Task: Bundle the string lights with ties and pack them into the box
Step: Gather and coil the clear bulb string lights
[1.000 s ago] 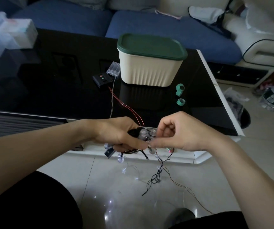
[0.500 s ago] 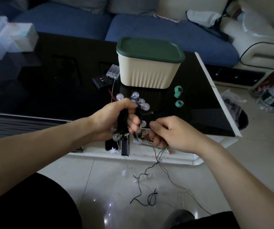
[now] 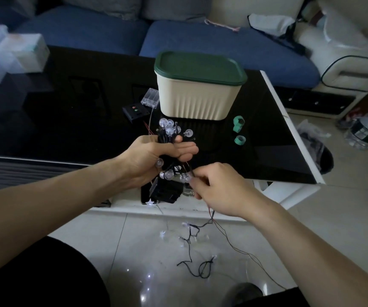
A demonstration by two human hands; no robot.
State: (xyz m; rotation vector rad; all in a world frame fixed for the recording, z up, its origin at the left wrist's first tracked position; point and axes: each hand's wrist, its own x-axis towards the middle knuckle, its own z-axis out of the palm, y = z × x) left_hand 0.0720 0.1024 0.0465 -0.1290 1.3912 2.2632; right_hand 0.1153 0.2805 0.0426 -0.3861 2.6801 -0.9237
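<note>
String lights (image 3: 171, 138): one bunch, two hands gripping.

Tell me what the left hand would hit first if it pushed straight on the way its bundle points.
Probably the cream box with its green lid; the left hand aims the string lights up-table at it, though depth is unclear.

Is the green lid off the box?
No, the green lid sits shut on top of the cream box on the black table.
</note>
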